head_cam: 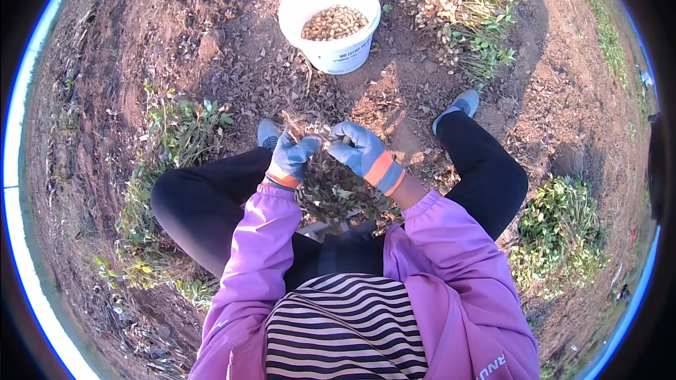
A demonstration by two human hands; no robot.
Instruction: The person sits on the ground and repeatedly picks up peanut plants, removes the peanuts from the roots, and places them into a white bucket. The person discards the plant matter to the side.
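Observation:
My left hand (294,155), in a blue-grey work glove with an orange cuff, is closed around a peanut plant (301,125) at its root end. Leafy stems of the plant hang down between my knees. My right hand (358,149), gloved alike, is at the right side of the roots with its fingers curled; whether a pod is between them cannot be told. Beyond both hands stands a white plastic bucket (343,58), partly filled with peanuts in the shell (334,23).
A heap of pulled peanut plants with pods (462,0) lies to the right of the bucket. More leafy plants lie at the left (185,134) and right (562,232). Dry leaves cover the soil around my shoes (458,107).

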